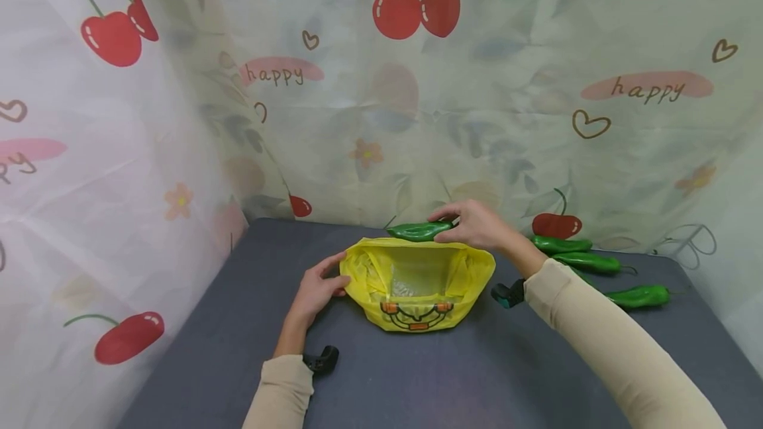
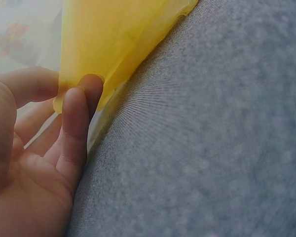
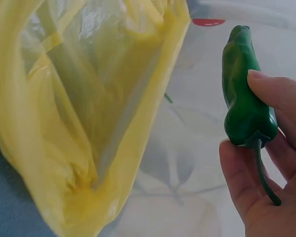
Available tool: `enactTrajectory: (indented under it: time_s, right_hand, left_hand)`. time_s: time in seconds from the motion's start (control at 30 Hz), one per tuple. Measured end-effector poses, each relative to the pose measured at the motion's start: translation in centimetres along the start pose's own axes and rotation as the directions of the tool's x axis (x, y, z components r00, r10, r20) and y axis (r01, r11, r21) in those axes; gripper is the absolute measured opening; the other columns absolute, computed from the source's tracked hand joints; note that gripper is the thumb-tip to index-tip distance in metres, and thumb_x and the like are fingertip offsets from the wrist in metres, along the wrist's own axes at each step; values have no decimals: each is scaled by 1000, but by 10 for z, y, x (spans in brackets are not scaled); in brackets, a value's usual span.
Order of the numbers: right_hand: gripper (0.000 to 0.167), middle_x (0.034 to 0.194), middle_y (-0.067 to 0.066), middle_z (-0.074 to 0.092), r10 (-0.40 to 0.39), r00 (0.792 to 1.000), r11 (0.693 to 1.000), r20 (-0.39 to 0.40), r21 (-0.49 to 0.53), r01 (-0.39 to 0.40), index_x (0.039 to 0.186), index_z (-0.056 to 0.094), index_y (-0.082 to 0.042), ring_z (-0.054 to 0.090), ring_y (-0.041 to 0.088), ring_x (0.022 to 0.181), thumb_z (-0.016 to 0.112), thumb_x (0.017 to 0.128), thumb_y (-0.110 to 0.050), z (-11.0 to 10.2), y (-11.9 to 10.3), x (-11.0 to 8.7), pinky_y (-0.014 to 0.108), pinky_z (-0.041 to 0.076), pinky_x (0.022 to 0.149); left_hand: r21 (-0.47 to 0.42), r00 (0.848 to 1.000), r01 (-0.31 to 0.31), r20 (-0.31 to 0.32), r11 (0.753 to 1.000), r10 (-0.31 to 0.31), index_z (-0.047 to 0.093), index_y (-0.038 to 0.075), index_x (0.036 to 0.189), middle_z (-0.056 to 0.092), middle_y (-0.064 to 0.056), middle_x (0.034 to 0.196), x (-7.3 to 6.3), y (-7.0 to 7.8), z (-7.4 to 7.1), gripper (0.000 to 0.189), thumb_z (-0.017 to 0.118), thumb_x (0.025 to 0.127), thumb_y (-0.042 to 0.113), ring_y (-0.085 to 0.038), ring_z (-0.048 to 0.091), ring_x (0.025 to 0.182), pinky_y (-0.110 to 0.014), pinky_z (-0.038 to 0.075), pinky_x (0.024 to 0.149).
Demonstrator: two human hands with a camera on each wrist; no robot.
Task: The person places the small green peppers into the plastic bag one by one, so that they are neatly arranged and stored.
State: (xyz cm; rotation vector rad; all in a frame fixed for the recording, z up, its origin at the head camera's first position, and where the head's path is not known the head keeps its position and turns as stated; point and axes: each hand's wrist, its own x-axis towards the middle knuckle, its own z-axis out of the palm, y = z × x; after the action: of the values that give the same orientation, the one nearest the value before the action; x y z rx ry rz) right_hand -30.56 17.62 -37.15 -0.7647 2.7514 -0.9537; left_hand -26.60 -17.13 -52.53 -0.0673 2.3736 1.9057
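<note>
Gaping, the yellow, thin plastic bag (image 1: 471, 293) is pinched at its left edge by the left hand (image 1: 314, 291). Outside its far rim, 1 long, glossy green pepper (image 1: 414, 232) is gripped by the right hand (image 1: 475, 225); right of the bag, at least 3 green peppers (image 1: 642, 296) are seen.

The yellow bag (image 3: 54, 163) was thin, crinkled, translucent plastic; the green pepper (image 3: 241, 94) looked smooth and glossy, the grey tabletop (image 2: 202, 138) matt and finely grained, the beige right sleeve (image 1: 620, 349) matt cloth.
</note>
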Motion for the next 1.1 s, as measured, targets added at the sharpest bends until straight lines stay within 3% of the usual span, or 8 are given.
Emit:
enactTrajectory:
  time_s: [0.27, 0.53, 0.77, 1.1]
  right_hand:
    - [38, 124, 8, 74, -38, 998, 999, 48, 31, 37, 127, 73, -14, 69, 27, 107, 79, 90, -23, 14, -3, 19, 35, 58, 84]
    - [37, 117, 7, 75, -33, 997, 996, 65, 79, 28, 123, 75, -14, 71, 23, 101, 81, 88, -22, 29, -3, 31, 31, 58, 80]
    - [36, 119, 8, 76, -34, 997, 993, 72, 112, 26, 121, 76, -14, 72, 21, 101, 82, 86, -20, 42, -1, 39, 31, 59, 79]
    - [36, 116, 6, 77, -40, 995, 995, 91, 94, 32, 120, 76, -14, 71, 17, 97, 84, 85, -20, 56, -3, 46, 31, 58, 82]
  left_hand:
    - [9, 1000, 15, 9, 1000, -15, 55, 22, 148, 47, -12, 158, -1, 4, 0, 60, 76, 91, 19, -11, 66, 75, -28, 60, 74]
    - [27, 999, 10, 32, 1000, -11, 52, 14, 151, 46, -18, 157, -20, 30, -1, 60, 71, 94, 12, -13, 67, 75, -33, 61, 77]
    - [0, 1000, 11, 9, 1000, -11, 59, 29, 144, 50, -7, 156, -1, 1, -1, 58, 76, 90, 20, -13, 68, 75, -26, 60, 73]
    - [0, 1000, 9, 9, 1000, -9, 58, 29, 145, 50, -8, 156, -1, 2, -1, 58, 76, 90, 20, -12, 69, 76, -24, 60, 72]
